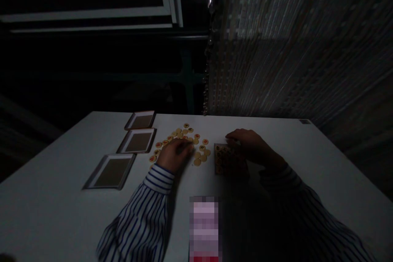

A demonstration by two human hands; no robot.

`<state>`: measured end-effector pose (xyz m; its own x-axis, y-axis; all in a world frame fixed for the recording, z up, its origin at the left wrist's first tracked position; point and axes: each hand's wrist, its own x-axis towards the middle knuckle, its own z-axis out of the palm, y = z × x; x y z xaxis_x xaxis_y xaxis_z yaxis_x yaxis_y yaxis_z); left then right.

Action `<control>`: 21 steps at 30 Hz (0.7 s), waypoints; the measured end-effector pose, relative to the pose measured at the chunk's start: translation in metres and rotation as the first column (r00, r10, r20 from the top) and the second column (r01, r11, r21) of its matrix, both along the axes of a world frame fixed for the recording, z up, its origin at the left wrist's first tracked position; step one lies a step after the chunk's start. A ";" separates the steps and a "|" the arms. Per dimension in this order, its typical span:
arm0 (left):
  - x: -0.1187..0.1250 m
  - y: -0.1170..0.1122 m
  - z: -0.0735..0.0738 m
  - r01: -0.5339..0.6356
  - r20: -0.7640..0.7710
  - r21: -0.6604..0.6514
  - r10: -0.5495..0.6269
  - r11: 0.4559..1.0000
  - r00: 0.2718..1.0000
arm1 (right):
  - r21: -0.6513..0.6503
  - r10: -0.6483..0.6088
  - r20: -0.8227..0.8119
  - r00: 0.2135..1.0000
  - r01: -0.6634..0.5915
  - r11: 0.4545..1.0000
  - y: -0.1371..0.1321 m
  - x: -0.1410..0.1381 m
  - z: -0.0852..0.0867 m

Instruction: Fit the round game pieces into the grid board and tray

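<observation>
As our left hand [175,154] rests among loose round pieces [202,147] on the table [55,196], we cannot tell whether it pinches one. Our right hand [251,144] curves over the far side of a box [215,164] — similar pieces [219,161] lie inside it — and it is too dark for us to tell whether that hand grasps anything. Three shallow trays [138,141] lie left of the loose pieces.

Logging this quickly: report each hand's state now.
Left hand: at the round pieces; grip unclear.
Right hand: over the box; grip unclear.
</observation>
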<state>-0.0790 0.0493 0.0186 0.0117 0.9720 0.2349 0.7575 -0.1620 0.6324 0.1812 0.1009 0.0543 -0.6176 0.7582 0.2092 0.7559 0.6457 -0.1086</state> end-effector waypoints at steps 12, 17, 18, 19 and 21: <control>0.000 0.042 0.007 -0.141 -0.332 -0.150 0.084 0.979 0.940 | 0.034 -0.042 -0.099 0.994 0.045 0.998 0.008 -0.032 0.015; 0.000 0.046 -0.002 -0.130 -0.408 -0.218 0.031 0.967 0.913 | 0.041 -0.018 -0.107 0.994 0.023 0.999 0.014 -0.035 0.002; 0.000 0.047 -0.004 -0.121 -0.420 -0.232 0.013 0.965 0.908 | 0.041 -0.010 -0.101 0.995 0.015 0.999 0.016 -0.035 -0.001; 0.000 0.047 -0.005 -0.116 -0.432 -0.243 0.000 0.963 0.902 | 0.039 -0.001 -0.095 0.995 0.005 0.999 0.017 -0.034 -0.003; 0.001 0.047 -0.009 -0.110 -0.452 -0.258 -0.019 0.960 0.892 | 0.039 0.005 -0.088 0.996 -0.001 0.999 0.018 -0.033 -0.007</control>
